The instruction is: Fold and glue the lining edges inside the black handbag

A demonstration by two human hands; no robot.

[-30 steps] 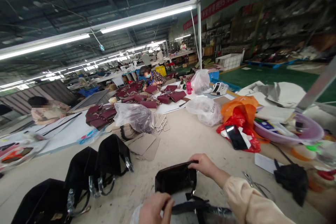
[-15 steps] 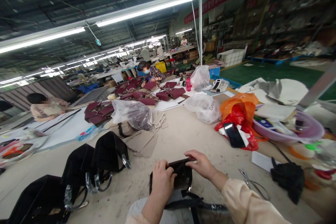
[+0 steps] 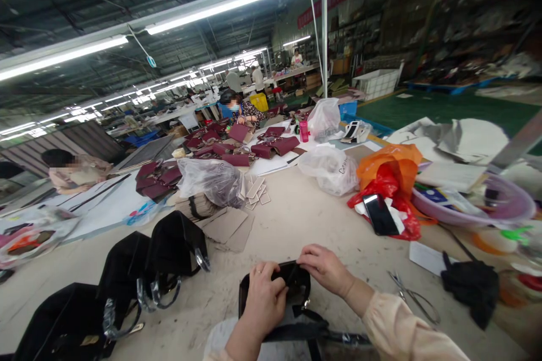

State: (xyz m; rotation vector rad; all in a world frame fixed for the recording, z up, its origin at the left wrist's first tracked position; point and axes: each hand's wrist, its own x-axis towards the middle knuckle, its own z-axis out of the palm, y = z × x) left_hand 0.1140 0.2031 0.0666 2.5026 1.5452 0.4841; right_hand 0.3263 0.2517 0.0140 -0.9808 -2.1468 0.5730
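Observation:
A black handbag (image 3: 300,289) stands on the table right in front of me, its opening towards me and a dark strap trailing below it. Over its left rim my left hand (image 3: 265,298) is closed, thumb and fingers curled on the edge. My right hand (image 3: 325,268) pinches the far right corner of the same rim, fingertips bent over it. The bag's inside is dark and partly covered by my left hand. Several finished-looking black handbags (image 3: 175,245) with plastic-wrapped handles stand in a row to my left.
Scissors (image 3: 412,296) and a black cloth (image 3: 470,287) lie to the right. Beyond are a phone (image 3: 381,214), a red plastic bag (image 3: 392,189) and a lilac basin (image 3: 508,203). Cardboard pieces (image 3: 231,228) lie ahead. Two co-workers sit farther off, near maroon bags (image 3: 275,146).
My right hand has shifted slightly left along the rim, its fingers closing down onto the edge. My left hand stays on the bag, moved slightly. The view has turned a little.

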